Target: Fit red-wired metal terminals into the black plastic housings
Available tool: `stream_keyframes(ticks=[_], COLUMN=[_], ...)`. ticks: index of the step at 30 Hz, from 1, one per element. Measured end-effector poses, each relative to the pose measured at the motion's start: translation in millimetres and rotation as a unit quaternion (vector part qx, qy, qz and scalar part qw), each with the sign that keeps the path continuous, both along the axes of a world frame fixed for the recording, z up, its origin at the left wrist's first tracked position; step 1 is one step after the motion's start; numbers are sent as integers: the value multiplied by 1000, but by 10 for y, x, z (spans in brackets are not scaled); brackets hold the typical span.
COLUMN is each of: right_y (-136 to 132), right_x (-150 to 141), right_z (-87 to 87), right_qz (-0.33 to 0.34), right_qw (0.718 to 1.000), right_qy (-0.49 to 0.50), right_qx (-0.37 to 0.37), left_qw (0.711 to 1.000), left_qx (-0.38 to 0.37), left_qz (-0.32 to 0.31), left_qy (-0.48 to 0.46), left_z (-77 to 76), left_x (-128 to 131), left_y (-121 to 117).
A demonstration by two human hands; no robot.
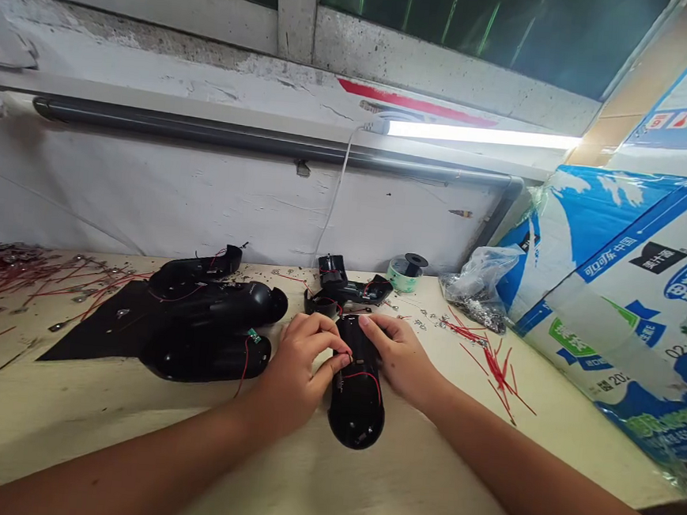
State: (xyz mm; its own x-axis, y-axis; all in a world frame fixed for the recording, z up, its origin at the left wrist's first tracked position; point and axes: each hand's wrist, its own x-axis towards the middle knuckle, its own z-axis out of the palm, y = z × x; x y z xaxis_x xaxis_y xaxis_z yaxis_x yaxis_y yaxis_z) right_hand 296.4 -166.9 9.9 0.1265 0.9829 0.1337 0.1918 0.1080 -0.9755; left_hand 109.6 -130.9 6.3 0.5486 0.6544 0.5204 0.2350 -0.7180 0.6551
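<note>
A glossy black plastic shell with a rounded near end lies on the table in front of me, and a red wire curves across its inside. My right hand grips the shell along its right side, thumb on the far end. At the shell's left edge my left hand pinches thumb and forefinger together over the inside; whatever is between the fingertips is too small to make out. Several similar black shells lie to the left, one with a small green circuit board and a red wire.
Red wires lie scattered on the right, with more at the left. Behind my hands are further black parts and a roll of clear tape. A plastic bag and blue-white cartons border the table's right side.
</note>
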Motion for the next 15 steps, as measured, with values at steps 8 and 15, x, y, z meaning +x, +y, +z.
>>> stream_keyframes(ticks=[8, 15], right_y=[20, 26], right_x=[21, -3], right_z=[-72, -58], right_qz=[32, 19], right_qw=[997, 995], right_qy=[59, 72], right_qx=[-39, -61], left_qw=[1000, 995], left_qx=[6, 89], left_qz=[-9, 29], left_qy=[9, 41], left_z=[-3, -31], left_x=[5, -13], left_y=[-3, -45])
